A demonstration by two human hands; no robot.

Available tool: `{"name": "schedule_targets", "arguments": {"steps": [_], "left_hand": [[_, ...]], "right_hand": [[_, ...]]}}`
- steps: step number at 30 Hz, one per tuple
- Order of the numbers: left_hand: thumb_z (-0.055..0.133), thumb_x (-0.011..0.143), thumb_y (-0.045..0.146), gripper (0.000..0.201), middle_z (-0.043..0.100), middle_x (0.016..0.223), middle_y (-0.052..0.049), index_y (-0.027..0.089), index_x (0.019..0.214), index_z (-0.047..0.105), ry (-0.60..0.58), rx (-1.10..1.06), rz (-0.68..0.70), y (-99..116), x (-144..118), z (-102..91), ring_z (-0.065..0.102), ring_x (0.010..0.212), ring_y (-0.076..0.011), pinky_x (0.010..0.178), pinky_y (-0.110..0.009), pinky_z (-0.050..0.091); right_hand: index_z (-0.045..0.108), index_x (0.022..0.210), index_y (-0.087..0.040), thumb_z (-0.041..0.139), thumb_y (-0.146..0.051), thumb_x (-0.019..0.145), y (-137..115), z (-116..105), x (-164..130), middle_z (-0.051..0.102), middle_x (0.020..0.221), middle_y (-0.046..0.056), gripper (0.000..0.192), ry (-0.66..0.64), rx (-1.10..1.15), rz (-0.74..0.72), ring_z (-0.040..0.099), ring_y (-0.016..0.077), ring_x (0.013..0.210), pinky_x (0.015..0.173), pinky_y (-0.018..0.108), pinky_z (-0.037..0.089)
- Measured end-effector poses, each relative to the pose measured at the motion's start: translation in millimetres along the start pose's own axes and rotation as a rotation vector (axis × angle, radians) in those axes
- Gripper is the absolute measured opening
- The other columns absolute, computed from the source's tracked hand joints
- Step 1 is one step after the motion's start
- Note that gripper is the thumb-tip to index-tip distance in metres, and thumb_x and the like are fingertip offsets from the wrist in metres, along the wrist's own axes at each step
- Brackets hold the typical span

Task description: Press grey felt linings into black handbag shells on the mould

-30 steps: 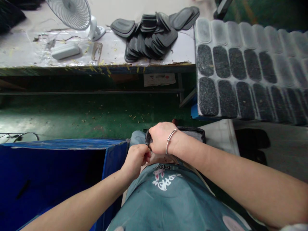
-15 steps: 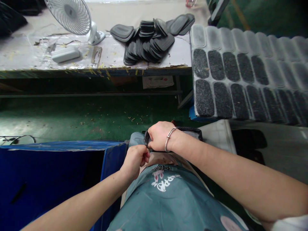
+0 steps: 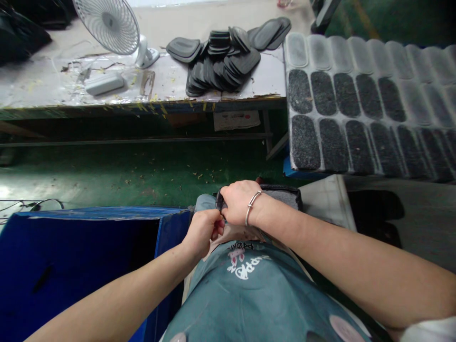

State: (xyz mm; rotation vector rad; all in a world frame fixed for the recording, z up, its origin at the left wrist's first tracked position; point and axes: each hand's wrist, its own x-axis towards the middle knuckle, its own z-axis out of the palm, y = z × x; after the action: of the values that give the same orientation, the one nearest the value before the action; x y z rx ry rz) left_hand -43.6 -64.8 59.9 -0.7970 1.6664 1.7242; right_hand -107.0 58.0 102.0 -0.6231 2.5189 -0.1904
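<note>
Over my lap lies a dark grey fabric piece with black edging, largely covered by my right hand. That hand is closed round its left part, and a black edge curves out beside the fingers. My left hand is closed in a pinch just below and left of it, touching the right hand's fingertips. Whatever sits between the left fingertips is hidden. A teal apron with a printed rabbit and lettering covers my legs below both hands.
A blue bin stands at my left. Ahead, a worktable holds a white fan and stacked black pads. On the right, a board with rows of oval dark pieces rises above a pale container.
The view has shifted slightly, so the table and bin appear a little further right. Both hands keep nearly the same hold, the left one still against the right.
</note>
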Motion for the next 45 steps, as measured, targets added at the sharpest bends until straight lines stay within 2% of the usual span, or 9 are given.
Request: {"name": "schedule_targets", "arguments": {"steps": [6,13,18,23,26,29,34,39,45], "left_hand": [[0.049,0.058,0.020,0.016,0.047,0.038,-0.001,0.014,0.044,0.054,-0.045,-0.002,0.072,-3.1,-1.9,4.4,0.034,0.033,-0.0066,0.036,-0.021,0.018],[0.059,0.073,0.032,0.020,0.061,0.064,-0.003,0.013,0.067,0.062,-0.151,-0.092,0.235,-33.5,-18.9,-6.6,0.051,0.054,-0.0104,0.054,-0.022,0.040],[0.064,0.078,0.039,0.025,0.066,0.088,-0.005,0.016,0.089,0.066,-0.032,-0.137,0.315,-64.2,-12.8,-22.5,0.060,0.075,-0.0138,0.073,-0.025,0.047],[0.053,0.085,0.052,0.053,0.057,0.126,-0.010,0.025,0.130,0.053,0.078,-0.294,0.321,-75.9,11.2,-5.8,0.060,0.101,-0.0169,0.090,-0.030,0.046],[0.040,0.089,0.058,0.055,0.048,0.140,-0.009,0.028,0.135,0.047,0.089,-0.364,0.321,-76.3,18.8,16.2,0.050,0.122,-0.0198,0.096,-0.030,0.043],[0.034,0.092,0.057,0.055,0.043,0.145,-0.007,0.029,0.137,0.044,0.132,-0.349,0.377,-74.0,17.3,29.2,0.044,0.129,-0.0200,0.101,-0.031,0.040],[0.038,0.093,0.044,0.043,0.050,0.138,-0.007,0.026,0.129,0.053,0.306,-0.117,0.421,-65.2,10.1,26.0,0.045,0.128,-0.0236,0.104,-0.038,0.039],[0.067,0.070,0.009,0.040,0.056,0.132,-0.009,0.020,0.108,0.066,0.336,0.011,0.554,-59.3,19.3,15.3,0.032,0.138,-0.0264,0.114,-0.034,0.023],[0.046,0.090,0.045,0.040,0.064,0.121,-0.008,0.022,0.119,0.061,0.233,-0.247,0.466,-38.0,20.4,29.4,0.052,0.123,-0.0226,0.104,-0.035,0.041]], "right_hand": [[0.071,0.083,-0.019,0.059,-0.039,0.069,6.6,0.6,-6.2,0.072,0.084,0.012,0.027,0.035,0.007,0.002,0.067,0.0290,0.078,0.061,0.033,0.049],[0.071,0.087,-0.023,0.059,-0.019,0.073,34.3,1.8,-19.0,0.073,0.084,0.001,0.019,0.009,0.210,-0.169,0.066,0.0167,0.078,0.067,0.023,0.045],[0.070,0.101,-0.019,0.056,-0.010,0.077,41.4,1.6,-32.9,0.073,0.094,0.002,0.030,0.031,0.391,-0.229,0.067,0.0146,0.087,0.077,0.021,0.048],[0.067,0.108,-0.020,0.053,-0.016,0.083,63.9,1.8,-63.9,0.070,0.108,0.003,0.029,0.411,0.472,-0.230,0.065,0.0173,0.100,0.092,0.030,0.049],[0.066,0.108,-0.021,0.054,-0.025,0.086,104.5,22.6,-81.7,0.071,0.105,0.005,0.026,0.731,0.559,-0.030,0.067,0.0182,0.094,0.090,0.032,0.052],[0.065,0.112,-0.021,0.061,-0.031,0.083,150.9,59.1,-94.8,0.071,0.102,0.010,0.030,0.893,0.736,0.213,0.067,0.0182,0.092,0.090,0.031,0.051],[0.065,0.104,-0.018,0.064,-0.051,0.076,185.0,113.6,-114.8,0.071,0.097,0.010,0.043,0.919,1.306,0.503,0.068,0.0202,0.090,0.085,0.039,0.055],[0.065,0.109,-0.019,0.064,-0.055,0.076,176.2,137.7,-109.3,0.070,0.105,0.010,0.048,0.806,1.607,0.475,0.066,0.0199,0.099,0.087,0.036,0.054],[0.063,0.118,-0.018,0.052,-0.058,0.083,169.2,131.3,-91.5,0.065,0.119,0.012,0.054,0.480,1.787,0.353,0.062,0.0198,0.108,0.084,0.029,0.052]]}}
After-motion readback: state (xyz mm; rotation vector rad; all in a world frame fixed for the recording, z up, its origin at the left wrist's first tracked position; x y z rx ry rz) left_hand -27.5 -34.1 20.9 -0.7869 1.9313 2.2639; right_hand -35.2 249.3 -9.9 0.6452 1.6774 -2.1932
